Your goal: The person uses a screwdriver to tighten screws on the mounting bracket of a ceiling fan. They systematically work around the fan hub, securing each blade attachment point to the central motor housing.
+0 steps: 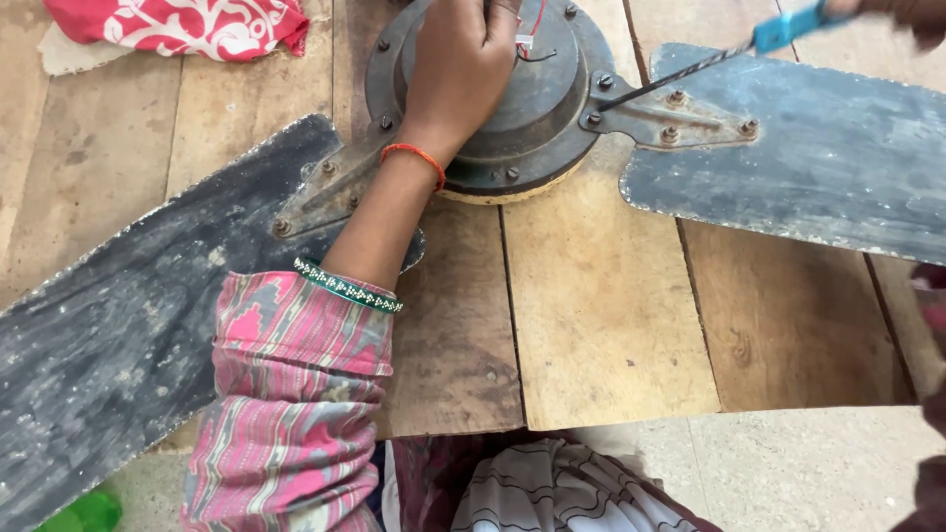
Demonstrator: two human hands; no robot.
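A dusty grey ceiling fan lies on a wooden table (pixel 601 315). Its round motor housing (pixel 537 108) is at the top centre. My left hand (pixel 458 64) rests flat on top of the housing, fingers closed over it, next to thin red and white wires (pixel 527 34). My right hand (pixel 912 12) shows only at the top right corner, gripping a blue-handled screwdriver (pixel 719 59). The screwdriver's tip touches a bolt (pixel 603 102) on the bracket of the right blade (pixel 818 158). The left blade (pixel 128 325) runs down to the lower left.
A red and white patterned cloth (pixel 187 25) lies at the table's top left. The table's front edge (pixel 631 419) meets a concrete floor (pixel 788 473). A green object (pixel 84 514) sits at the bottom left. Patterned fabric covers my lap (pixel 552 488).
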